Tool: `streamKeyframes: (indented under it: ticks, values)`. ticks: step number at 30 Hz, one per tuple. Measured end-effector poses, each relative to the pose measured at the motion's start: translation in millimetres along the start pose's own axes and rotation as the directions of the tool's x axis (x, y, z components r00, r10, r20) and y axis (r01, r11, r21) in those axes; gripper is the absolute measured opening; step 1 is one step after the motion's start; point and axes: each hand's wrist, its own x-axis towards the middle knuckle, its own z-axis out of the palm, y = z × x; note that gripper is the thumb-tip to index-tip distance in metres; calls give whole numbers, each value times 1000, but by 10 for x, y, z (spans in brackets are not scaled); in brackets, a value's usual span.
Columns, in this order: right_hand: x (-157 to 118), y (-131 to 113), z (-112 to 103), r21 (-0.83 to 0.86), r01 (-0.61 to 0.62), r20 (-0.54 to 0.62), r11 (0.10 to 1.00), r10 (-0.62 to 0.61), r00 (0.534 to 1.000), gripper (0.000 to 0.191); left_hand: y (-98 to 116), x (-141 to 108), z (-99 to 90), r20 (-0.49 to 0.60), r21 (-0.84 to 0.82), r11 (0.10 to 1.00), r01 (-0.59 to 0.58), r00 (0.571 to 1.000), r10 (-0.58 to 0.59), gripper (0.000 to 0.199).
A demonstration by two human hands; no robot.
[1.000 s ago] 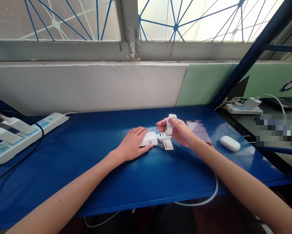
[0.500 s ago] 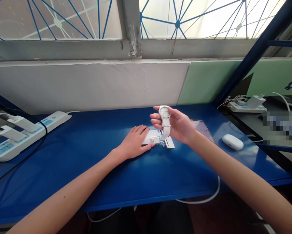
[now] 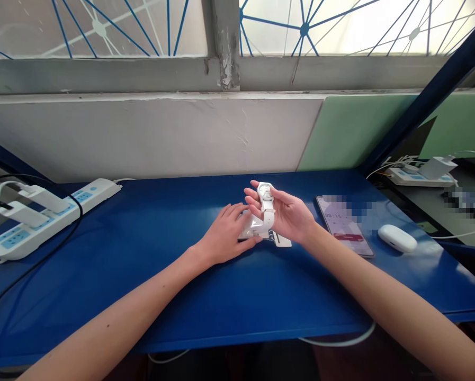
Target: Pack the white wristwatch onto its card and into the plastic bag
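Note:
A white wristwatch [image 3: 266, 192] with a round dial rests in my right hand [image 3: 296, 216], its thumb and fingers around the case. The strap is buckled and hangs toward the desk. Palm down, my left hand [image 3: 222, 235] lies with its fingers stretched out over the left side of a small white pack [image 3: 253, 227], the thumb along its near edge. Clear wrapping seems to cover part of that pack; the hand and the strap hide much of it. Just below my right hand, a white card or tag [image 3: 282, 241] sticks out on the blue desk [image 3: 150, 275].
A phone [image 3: 346, 227] with a lit timer lies right of my right hand, and a white earbud case [image 3: 397, 238] beyond it. A white power strip [image 3: 54, 217] with plugged chargers and a black cable takes up the left side. A wall [image 3: 161, 137] bounds the back.
My right hand has lowered the watch slightly, closer to the white pack. The view has shifted a little, and more of the phone shows. My left hand stays over the pack.

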Motion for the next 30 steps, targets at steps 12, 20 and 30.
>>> streamKeyframes:
  ticks: [12,20,30]
  values:
    - [15,15,-41,-368,136,42,920,-130,991,47,580,225,-76,364,-930,-11,367,918,-160,29]
    - [44,28,-77,-341,7,88,940,25,996,56,405,275,110,450,-853,-344,392,887,-103,27]
    - [148,76,-150,-149,19,-9,989,-20,1000,47,423,281,130,462,-848,-353,394,877,-131,30]
